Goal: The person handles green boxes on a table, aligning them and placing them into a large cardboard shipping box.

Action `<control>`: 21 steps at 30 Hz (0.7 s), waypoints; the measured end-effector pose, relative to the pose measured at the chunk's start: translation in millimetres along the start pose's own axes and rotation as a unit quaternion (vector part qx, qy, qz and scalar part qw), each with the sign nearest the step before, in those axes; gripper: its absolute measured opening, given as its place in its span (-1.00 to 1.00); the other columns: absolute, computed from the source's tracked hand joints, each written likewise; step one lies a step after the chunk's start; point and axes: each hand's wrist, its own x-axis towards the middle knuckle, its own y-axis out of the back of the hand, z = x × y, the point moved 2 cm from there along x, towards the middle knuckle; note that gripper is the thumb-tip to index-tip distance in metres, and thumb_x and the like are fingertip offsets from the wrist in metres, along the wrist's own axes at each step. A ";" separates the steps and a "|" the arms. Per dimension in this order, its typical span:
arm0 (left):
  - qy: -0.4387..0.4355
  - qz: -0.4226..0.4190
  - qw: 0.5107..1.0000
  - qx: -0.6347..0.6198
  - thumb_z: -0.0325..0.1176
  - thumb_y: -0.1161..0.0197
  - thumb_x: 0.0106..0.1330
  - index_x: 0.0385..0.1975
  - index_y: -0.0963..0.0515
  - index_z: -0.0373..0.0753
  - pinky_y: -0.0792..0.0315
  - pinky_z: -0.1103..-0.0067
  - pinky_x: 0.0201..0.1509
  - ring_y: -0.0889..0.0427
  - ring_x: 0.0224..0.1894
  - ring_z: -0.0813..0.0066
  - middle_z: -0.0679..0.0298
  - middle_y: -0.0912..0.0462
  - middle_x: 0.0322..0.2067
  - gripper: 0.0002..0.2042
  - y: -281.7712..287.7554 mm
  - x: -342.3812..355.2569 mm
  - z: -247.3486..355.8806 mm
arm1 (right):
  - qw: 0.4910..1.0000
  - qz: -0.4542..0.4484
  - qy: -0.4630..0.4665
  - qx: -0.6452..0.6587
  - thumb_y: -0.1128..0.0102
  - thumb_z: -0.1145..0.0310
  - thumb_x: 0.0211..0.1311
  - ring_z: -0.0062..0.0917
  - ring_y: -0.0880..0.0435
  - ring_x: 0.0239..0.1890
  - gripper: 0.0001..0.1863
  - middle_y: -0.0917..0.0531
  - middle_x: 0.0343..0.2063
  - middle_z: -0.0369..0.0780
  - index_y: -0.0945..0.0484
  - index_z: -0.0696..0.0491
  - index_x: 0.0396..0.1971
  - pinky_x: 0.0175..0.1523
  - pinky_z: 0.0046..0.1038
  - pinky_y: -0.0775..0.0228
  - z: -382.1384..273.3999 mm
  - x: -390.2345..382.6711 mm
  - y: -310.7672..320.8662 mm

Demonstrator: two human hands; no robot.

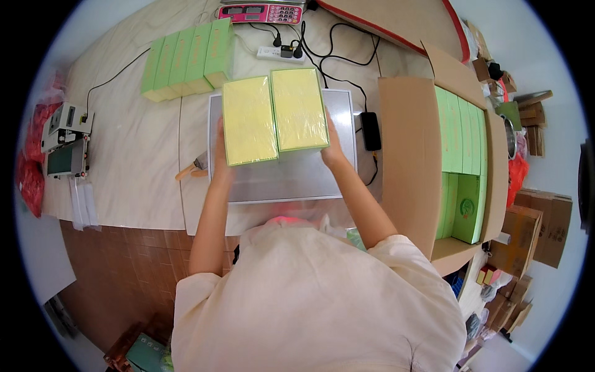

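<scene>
Two plastic-wrapped yellow boxes with green edges (249, 121) (299, 108) sit side by side over a rectangular silver metal plate (291, 180). My left hand (222, 146) grips the outer side of the left box, its fingers partly hidden behind it. On the outer side of the right box, my right hand (328, 141) is closed against it, fingertips partly hidden. Whether the boxes touch the plate cannot be told. A wooden-handled tool (189, 170) lies left of the plate.
Green boxes (180, 65) stand at back left; an open carton (409, 161) holding green boxes is at right. A pink scale (260, 13), power strip (276, 54), cables and black adapter (370, 132) lie behind and beside the plate. A small machine (65, 142) is far left.
</scene>
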 end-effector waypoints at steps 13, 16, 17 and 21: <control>0.189 -0.114 0.974 0.055 0.07 0.07 0.36 0.28 -0.10 -0.20 -0.46 0.45 0.04 -0.45 0.07 0.30 0.10 -0.34 0.11 -0.38 11.9 -59.9 22.4 | 0.973 -0.086 -0.198 0.088 0.30 -0.03 0.38 -0.39 -0.53 -0.03 -0.42 -0.53 -0.01 -0.14 -0.33 0.14 0.12 0.11 -0.39 -0.31 -36.7 -96.0 -21.7; 0.247 -0.176 0.950 -0.073 0.04 0.06 0.37 0.26 -0.14 -0.21 -0.49 0.48 -0.01 -0.48 0.01 0.35 0.13 -0.39 0.06 -0.42 20.4 -88.6 -6.7 | 0.900 -0.034 -0.289 0.324 0.24 -0.13 0.36 -0.42 -0.53 -0.02 -0.37 -0.53 0.00 -0.15 -0.38 0.11 0.11 0.09 -0.32 -0.37 -35.0 -133.1 -27.3; 0.259 -0.201 0.938 -0.117 0.03 0.06 0.38 0.25 -0.16 -0.21 -0.49 0.49 -0.03 -0.49 0.00 0.36 0.14 -0.41 0.05 -0.43 21.4 -97.5 -14.1 | 0.900 -0.029 -0.290 0.325 0.24 -0.13 0.36 -0.42 -0.53 -0.02 -0.37 -0.53 0.00 -0.15 -0.38 0.11 0.11 0.09 -0.32 -0.37 -28.3 -142.6 -26.5; 0.263 -0.291 0.887 -0.243 -0.02 0.04 0.39 0.22 -0.22 -0.23 -0.52 0.53 -0.09 -0.54 -0.08 0.43 0.18 -0.47 -0.02 -0.48 25.0 -121.6 -9.7 | 0.842 -0.024 -0.326 0.429 -0.08 -0.06 0.23 -0.41 -0.53 -0.04 -0.34 -0.46 0.08 -0.15 -0.29 0.08 0.19 -0.01 -0.37 -0.44 2.1 -164.2 -0.5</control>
